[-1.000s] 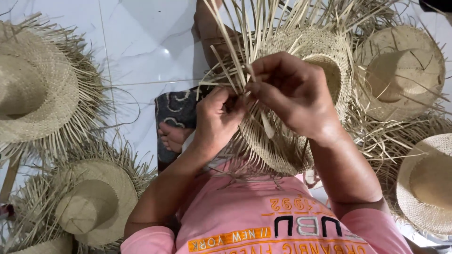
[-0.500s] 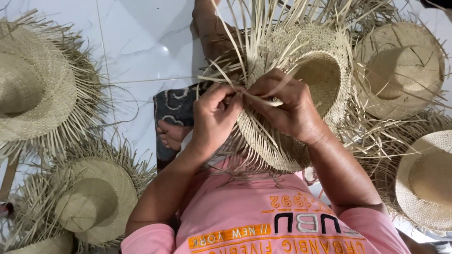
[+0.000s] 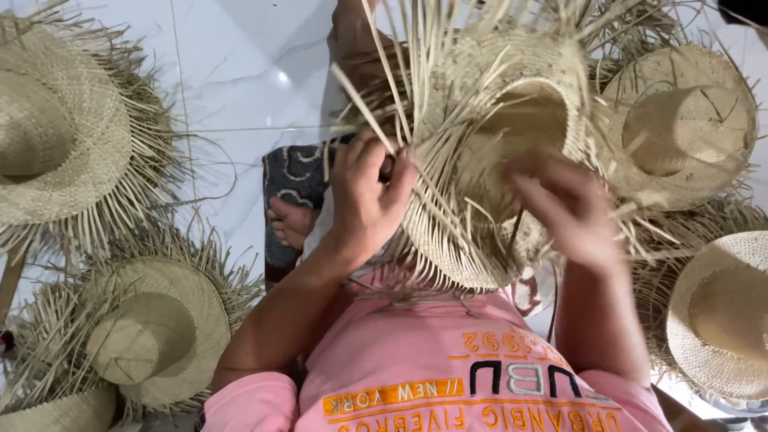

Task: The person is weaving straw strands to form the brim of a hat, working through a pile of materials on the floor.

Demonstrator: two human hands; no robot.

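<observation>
Around the unfinished hat (image 3: 488,160) on the person's lap, the left hand (image 3: 364,196) pinches loose straws (image 3: 384,96) at its rim, the right hand (image 3: 564,208) is blurred over its crown, and finished hats (image 3: 680,120) lie beside it on the floor (image 3: 240,72).

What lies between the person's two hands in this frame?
In the head view, the half-woven straw hat fills the stretch between the left hand and the right hand, its loose strands fanning upward beside the left fingers.

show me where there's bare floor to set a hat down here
Bare white tile floor lies upper left of centre, between the big hat at left and the unfinished hat in the hands. Right side is crowded with overlapping hats.
</observation>
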